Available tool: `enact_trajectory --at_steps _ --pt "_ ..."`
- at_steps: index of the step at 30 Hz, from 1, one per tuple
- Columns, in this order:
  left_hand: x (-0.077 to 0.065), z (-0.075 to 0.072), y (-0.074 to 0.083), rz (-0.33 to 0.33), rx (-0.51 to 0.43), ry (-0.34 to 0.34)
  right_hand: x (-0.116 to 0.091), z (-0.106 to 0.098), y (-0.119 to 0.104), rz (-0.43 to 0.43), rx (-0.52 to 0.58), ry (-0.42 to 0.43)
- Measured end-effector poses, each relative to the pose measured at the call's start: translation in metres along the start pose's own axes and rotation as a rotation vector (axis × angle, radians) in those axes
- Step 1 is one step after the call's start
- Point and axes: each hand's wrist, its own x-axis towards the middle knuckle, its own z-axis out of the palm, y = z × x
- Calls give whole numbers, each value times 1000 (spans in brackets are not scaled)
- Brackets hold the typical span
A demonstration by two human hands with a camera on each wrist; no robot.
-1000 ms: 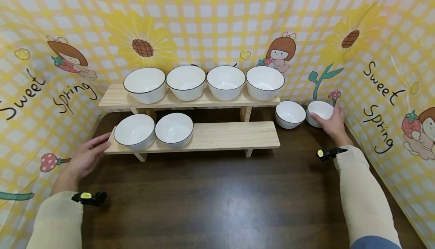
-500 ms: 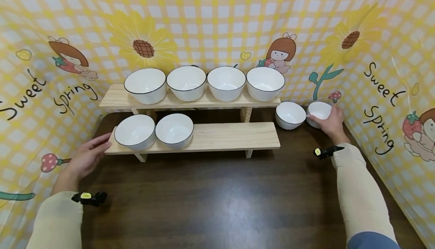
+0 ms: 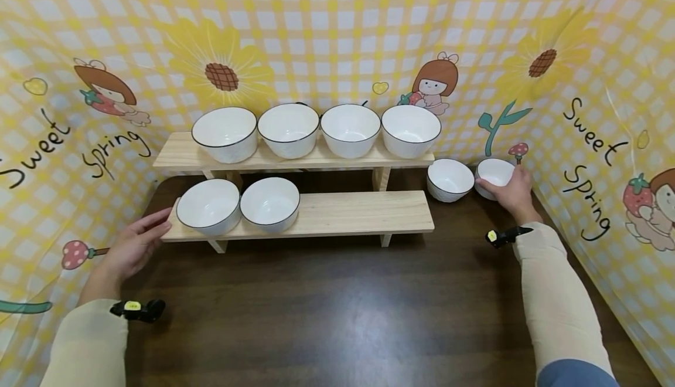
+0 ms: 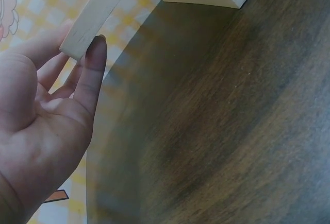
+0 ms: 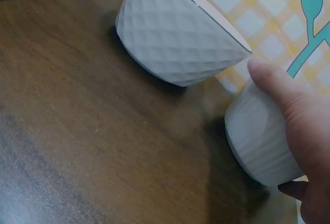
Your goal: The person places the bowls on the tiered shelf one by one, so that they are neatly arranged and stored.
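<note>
On table (image 3: 337,316): eight bowls; right hand (image 3: 510,192) grips one (image 3: 494,171).

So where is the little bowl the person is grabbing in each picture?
Head view: the small bowl sits far right on the table, against the right hand, which holds it.
Left wrist view: not in it.
Right wrist view: the small bowl is at the lower right, under the thumb.
Shared landmark: the patterned bowl beside it, at the top middle in the right wrist view.
</note>
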Motion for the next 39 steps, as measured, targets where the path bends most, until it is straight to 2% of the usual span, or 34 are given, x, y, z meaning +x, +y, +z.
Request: enact_trajectory --at_steps 10,16,25,32,39 --pt "0 -1 -1 34 -1 -22 -1 -5 -4 62 -79 -59" --pt "1 -2 -1 24 8 -17 -2 -5 -3 84 -110 -71" --pt "1 0 0 26 -21 -25 -6 -9 -4 43 -113 -80" --pt "1 0 0 28 4 -26 -11 -12 -1 5 -126 -84" --pt "0 1 1 30 18 -29 -17 -16 -2 -50 -130 -45"
